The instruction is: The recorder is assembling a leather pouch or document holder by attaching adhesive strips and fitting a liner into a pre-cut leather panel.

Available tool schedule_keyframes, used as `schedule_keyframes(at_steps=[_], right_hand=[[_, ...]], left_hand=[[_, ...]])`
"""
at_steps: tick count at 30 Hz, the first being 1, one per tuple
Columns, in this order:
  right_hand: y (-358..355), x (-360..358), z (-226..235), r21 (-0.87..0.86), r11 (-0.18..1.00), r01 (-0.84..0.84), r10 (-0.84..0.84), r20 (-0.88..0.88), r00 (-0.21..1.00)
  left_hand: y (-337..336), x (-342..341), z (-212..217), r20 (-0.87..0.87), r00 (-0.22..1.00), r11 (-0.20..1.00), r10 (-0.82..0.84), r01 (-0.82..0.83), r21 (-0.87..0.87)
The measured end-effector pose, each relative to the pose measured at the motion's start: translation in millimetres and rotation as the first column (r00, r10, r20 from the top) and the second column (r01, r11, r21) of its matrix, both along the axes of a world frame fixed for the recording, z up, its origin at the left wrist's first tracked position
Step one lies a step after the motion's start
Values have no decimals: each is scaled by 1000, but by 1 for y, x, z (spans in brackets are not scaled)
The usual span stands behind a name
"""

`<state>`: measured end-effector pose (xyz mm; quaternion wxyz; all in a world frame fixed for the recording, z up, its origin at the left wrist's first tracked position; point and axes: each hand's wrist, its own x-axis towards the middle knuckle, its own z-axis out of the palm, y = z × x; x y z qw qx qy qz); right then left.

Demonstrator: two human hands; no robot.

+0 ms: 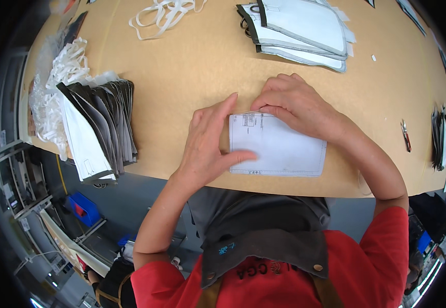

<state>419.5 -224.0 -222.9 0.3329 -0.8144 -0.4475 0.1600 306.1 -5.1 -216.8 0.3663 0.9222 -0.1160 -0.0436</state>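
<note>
A white rectangular panel [284, 149] with rounded corners, a line along its border and small dark markings lies flat near the table's front edge. My right hand [297, 108] bends over its top edge, thumb and fingers pinched together there. Beside the panel's left edge is my left hand [207, 138], its fingers stretched out and its thumb held apart over the panel. The left hand grips nothing. Whether the right fingers hold anything besides the panel's edge is hidden.
White dark-edged panels [305, 31] are stacked at the back. More dark and white pieces [100, 123] stand at the left, beside tangled white straps [66, 72]. White tape [166, 15] lies farther back. Small red-handled snips [406, 136] and another bundle [440, 138] are at right.
</note>
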Motion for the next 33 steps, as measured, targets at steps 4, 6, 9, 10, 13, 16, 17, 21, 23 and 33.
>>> schedule_keyframes(at_steps=[4,6,9,10,13,16,17,21,23,33], right_hand=[[-2,-2,-1,17,1000,25,-25,-12,1000],[-3,-3,-1,19,999,32,-32,-4,999],[-9,-1,-1,32,999,43,-43,-2,999],[-13,0,-2,36,998,47,-47,-5,999],[-30,3,4,-23,996,82,-84,-86,993],[-46,1,13,-79,986,145,-152,-97,983],[-50,0,13,-77,985,153,-160,-86,983],[-63,-3,13,-72,982,177,-180,-49,982],[-68,-4,14,-80,980,180,-184,-42,982],[-80,-5,13,-91,979,185,-189,-42,981]], left_hand=[[4,-1,16,-82,987,990,-135,132,-41],[4,-1,16,-64,978,978,-199,203,54],[2,-3,15,-45,975,968,-219,223,118],[1,-3,14,-40,976,969,-212,216,125],[-1,-3,16,-68,981,972,-183,191,139],[-2,-4,17,-66,981,972,-181,189,141],[-2,-3,17,-60,982,973,-181,188,137],[-4,0,19,-62,980,969,-191,198,147],[-5,2,23,-83,978,966,-189,200,165],[-10,8,30,-125,977,959,-174,197,202]])
